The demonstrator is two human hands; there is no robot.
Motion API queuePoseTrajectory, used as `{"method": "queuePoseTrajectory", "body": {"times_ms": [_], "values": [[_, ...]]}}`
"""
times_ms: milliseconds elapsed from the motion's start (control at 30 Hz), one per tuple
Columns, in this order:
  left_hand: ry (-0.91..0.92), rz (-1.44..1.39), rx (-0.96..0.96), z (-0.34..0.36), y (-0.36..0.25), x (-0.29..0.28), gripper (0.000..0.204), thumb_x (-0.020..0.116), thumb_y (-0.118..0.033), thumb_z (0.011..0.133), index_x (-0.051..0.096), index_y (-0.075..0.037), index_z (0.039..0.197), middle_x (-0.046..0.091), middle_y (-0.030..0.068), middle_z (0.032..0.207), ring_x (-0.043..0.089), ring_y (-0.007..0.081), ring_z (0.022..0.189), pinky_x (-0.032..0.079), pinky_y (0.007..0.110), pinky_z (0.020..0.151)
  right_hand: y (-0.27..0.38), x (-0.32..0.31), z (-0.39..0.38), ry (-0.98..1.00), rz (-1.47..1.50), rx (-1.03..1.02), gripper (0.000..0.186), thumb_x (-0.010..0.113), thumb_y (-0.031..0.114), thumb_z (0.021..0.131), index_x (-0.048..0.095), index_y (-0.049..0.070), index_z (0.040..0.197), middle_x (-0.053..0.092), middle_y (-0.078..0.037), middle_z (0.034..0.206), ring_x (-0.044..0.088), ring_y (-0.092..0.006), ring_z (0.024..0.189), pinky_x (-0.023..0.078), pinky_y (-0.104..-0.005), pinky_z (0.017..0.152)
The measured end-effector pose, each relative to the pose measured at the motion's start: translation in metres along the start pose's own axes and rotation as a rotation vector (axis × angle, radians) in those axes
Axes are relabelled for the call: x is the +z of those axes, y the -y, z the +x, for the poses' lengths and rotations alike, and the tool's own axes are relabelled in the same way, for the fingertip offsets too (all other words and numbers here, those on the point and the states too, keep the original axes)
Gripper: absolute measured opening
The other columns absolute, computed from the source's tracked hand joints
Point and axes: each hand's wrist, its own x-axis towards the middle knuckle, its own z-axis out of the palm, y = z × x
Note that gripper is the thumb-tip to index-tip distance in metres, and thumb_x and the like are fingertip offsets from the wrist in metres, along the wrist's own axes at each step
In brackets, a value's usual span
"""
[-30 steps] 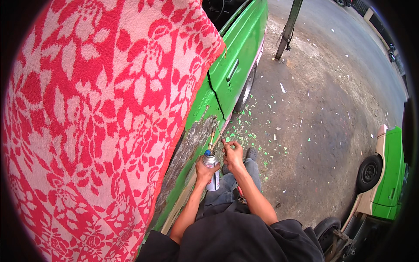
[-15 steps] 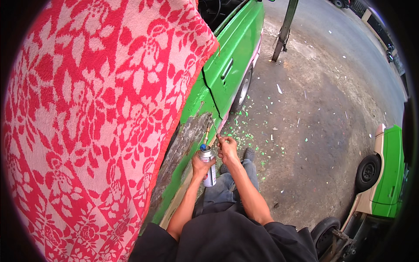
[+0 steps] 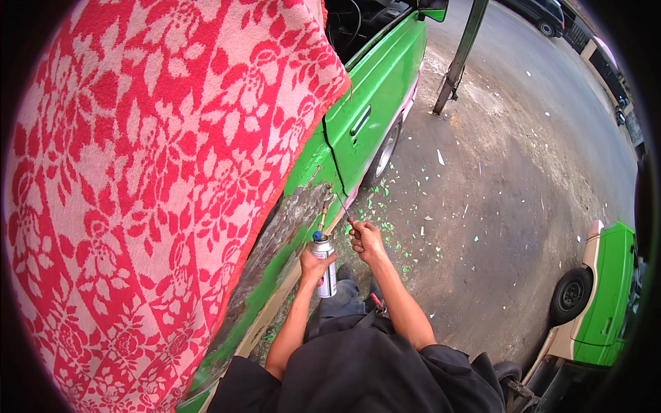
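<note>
My left hand (image 3: pixel 312 266) is closed around the gas canister of a blowtorch (image 3: pixel 327 277), held upright beside the car. Its brass nozzle (image 3: pixel 322 219), with a blue knob at the base, points at a scraped patch (image 3: pixel 297 210) on the green car body (image 3: pixel 327 155). No flame can be made out. My right hand (image 3: pixel 368 244) grips a thin metal tool with a dark reddish handle (image 3: pixel 351 221). The tool's shaft reaches toward the scraped patch near the door seam; whether its tip touches is too small to tell.
A red and pink flowered blanket (image 3: pixel 172 172) drapes over the car at left. Green paint flakes (image 3: pixel 385 213) litter the ground. A post (image 3: pixel 460 58) stands beyond the door. Another green vehicle (image 3: pixel 606 296) with a dark wheel is at right. A red-handled item (image 3: pixel 376 300) shows at my waist.
My right hand has drawn slightly back and to the right with the tool. The torch stays near the same patch. The view has shifted, showing more of the street and the red-handled item.
</note>
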Motion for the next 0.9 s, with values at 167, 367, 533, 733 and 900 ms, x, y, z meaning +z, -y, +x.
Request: {"method": "queuePoseTrajectory", "body": {"times_ms": [167,367,533,733,900], "values": [[-0.044,-0.014,-0.066,0.000,-0.023,0.012,0.051,0.088,-0.025,0.061,0.063,-0.001,0.098,0.071,0.0127,0.087,0.069,0.0233,0.079,0.054,0.038,0.075,0.033,-0.011,0.007,0.039,-0.071,0.078,0.010,0.058,0.014,0.095,0.050,0.009,0.098,0.053,-0.004,0.077,0.033,-0.0072,0.044,0.022,-0.0224,0.035],[-0.113,-0.001,-0.132,0.007,-0.041,0.030,0.052,0.087,-0.026,0.060,0.063,-0.002,0.099,0.071,0.0126,0.088,0.069,0.0248,0.080,0.054,0.039,0.076,0.067,-0.021,0.013,0.035,-0.221,0.137,0.005,0.053,0.015,0.097,0.055,0.011,0.100,0.057,-0.002,0.077,0.032,-0.0053,0.044,0.021,-0.0212,0.036],[-0.187,-0.017,-0.153,0.012,-0.053,0.050,0.052,0.087,-0.026,0.060,0.063,-0.002,0.099,0.071,0.0131,0.088,0.068,0.0256,0.080,0.054,0.038,0.076,0.083,-0.033,0.014,0.065,-0.285,0.182,0.003,0.053,0.014,0.096,0.052,0.011,0.096,0.056,-0.002,0.078,0.032,-0.0053,0.045,0.020,-0.0210,0.036],[-0.162,0.031,-0.197,0.009,-0.062,0.060,0.057,0.088,-0.028,0.062,0.061,-0.001,0.104,0.071,0.0124,0.091,0.069,0.0233,0.084,0.054,0.037,0.078,0.093,-0.038,0.022,0.101,-0.350,0.201,0.005,0.053,0.014,0.096,0.054,0.011,0.099,0.054,-0.001,0.075,0.032,-0.0055,0.045,0.021,-0.0213,0.037],[-0.190,0.045,-0.208,0.009,-0.055,0.062,0.058,0.088,-0.027,0.062,0.060,-0.002,0.106,0.070,0.0130,0.094,0.069,0.0230,0.086,0.054,0.037,0.080,0.089,-0.036,0.019,0.134,-0.355,0.195,0.009,0.053,0.014,0.096,0.057,0.010,0.103,0.051,0.000,0.074,0.034,-0.0057,0.047,0.024,-0.0220,0.039]]}}
